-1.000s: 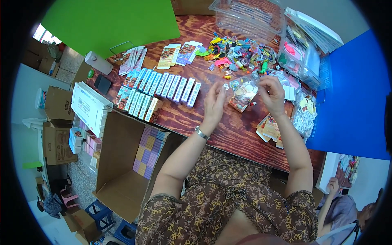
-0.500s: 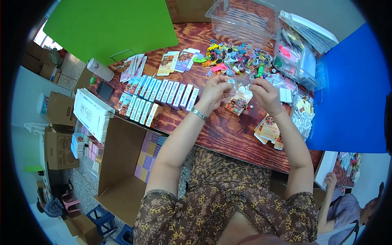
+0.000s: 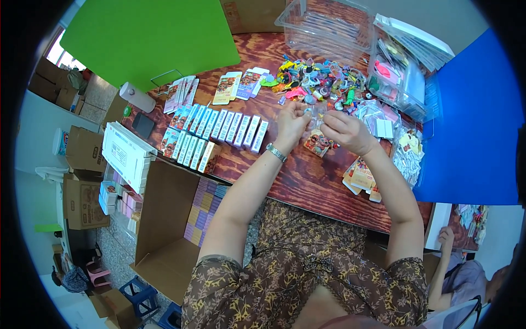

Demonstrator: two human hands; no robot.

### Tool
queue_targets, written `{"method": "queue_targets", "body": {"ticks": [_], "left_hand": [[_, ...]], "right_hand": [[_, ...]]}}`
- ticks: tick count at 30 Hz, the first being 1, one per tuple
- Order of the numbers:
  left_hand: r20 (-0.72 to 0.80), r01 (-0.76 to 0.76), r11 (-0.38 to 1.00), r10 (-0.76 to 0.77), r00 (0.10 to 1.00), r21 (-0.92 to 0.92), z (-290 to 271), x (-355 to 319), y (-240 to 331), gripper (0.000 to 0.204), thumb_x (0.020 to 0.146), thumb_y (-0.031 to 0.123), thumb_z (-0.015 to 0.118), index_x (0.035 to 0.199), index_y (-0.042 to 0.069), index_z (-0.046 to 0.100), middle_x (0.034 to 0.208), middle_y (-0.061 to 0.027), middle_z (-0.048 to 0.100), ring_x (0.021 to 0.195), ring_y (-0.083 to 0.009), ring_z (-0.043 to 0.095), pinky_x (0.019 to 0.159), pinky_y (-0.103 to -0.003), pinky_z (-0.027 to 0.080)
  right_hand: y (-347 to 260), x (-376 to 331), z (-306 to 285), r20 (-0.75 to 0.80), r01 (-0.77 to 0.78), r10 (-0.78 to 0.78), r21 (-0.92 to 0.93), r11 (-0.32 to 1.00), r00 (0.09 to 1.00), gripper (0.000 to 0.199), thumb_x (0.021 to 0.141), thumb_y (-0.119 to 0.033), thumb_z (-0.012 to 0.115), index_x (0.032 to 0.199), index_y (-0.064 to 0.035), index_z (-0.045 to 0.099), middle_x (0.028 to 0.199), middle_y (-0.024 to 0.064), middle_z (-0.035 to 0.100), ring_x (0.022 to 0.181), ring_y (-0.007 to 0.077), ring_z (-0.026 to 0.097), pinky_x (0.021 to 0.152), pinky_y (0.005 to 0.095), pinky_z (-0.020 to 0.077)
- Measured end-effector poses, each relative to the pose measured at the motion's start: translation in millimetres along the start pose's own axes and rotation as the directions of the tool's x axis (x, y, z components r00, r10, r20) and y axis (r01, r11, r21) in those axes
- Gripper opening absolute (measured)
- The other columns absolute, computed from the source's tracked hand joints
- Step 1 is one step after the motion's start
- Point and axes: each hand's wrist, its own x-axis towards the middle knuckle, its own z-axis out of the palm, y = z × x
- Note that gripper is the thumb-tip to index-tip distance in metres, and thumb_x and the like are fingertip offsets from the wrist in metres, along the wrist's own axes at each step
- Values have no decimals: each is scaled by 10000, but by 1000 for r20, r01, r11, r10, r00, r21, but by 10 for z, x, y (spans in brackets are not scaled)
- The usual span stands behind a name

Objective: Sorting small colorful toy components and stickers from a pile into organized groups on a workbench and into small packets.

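My left hand (image 3: 293, 123), with a metal watch at its wrist, pinches what looks like a small clear plastic bag (image 3: 316, 117). My right hand (image 3: 346, 131) is closed at the bag's other side; its fingertips hide exactly what they grip. Just below the fingers, a small printed box (image 3: 316, 143) with cartoon figures rests on the table. Beyond both hands spreads a heap of small colourful trinkets (image 3: 323, 79).
Two rows of small boxes (image 3: 219, 129) stand to the left, near flat cartons (image 3: 226, 89). Clear bins (image 3: 402, 82) and white pieces (image 3: 408, 156) lie right. A large open carton (image 3: 164, 219) stands below the table edge. Another person's hand (image 3: 446, 238) shows far right.
My right hand has moved left, closer to my left hand, and now covers more of the clear bag and the box below. The view has shifted slightly.
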Motion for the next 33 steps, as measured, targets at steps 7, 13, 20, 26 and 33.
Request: {"method": "queue_targets", "body": {"ticks": [7, 13, 20, 26, 33], "left_hand": [[83, -50, 996, 56, 995, -72, 24, -60, -12, 376, 966, 235, 674, 1236, 11, 537, 955, -76, 647, 730, -135, 611, 573, -259, 485], [474, -624, 158, 518, 712, 765, 338, -289, -613, 961, 772, 538, 766, 1380, -133, 441, 1312, -335, 547, 1252, -476, 508, 1073, -557, 370], [614, -616, -130, 373, 696, 777, 253, -127, -658, 785, 819, 518, 758, 1309, -54, 539, 1112, -281, 659, 995, -421, 648, 873, -471, 529], [706, -770, 92, 343, 619, 631, 99, 11, -614, 690, 953, 475, 649, 1360, -67, 527, 1272, -264, 621, 1140, -392, 614, 946, -429, 489], [623, -672, 302, 253, 740, 676, 383, -224, -434, 654, 990, 417, 614, 1436, -39, 470, 1322, -251, 594, 1135, -336, 613, 948, -430, 481]], "right_hand": [[-30, -279, -105, -180, -577, 585, 100, 810, 791, 169, 796, 22, 680, 954, -35, 664, 947, 109, 646, 839, 278, 668, 701, 326, 549], [-463, -949, -772, -7, -929, 978, 312, 200, 209, 109, 853, 35, 614, 951, -2, 644, 894, 45, 635, 848, 122, 644, 743, 304, 531], [-2039, -1725, -2151, 322, -945, 946, 293, -145, -46, 168, 883, -151, 713, 1003, -38, 679, 903, 13, 669, 776, 95, 606, 710, 277, 507], [-4433, -2182, -2715, 494, -643, 586, 69, -763, -642, 124, 832, -138, 750, 931, -87, 696, 763, -27, 661, 675, 77, 605, 631, 257, 508], [-7367, -2552, -2277, 624, -46, -51, -139, -989, -780, 349, 653, -162, 836, 975, -63, 745, 797, 54, 730, 734, 171, 713, 600, 320, 565]]}}
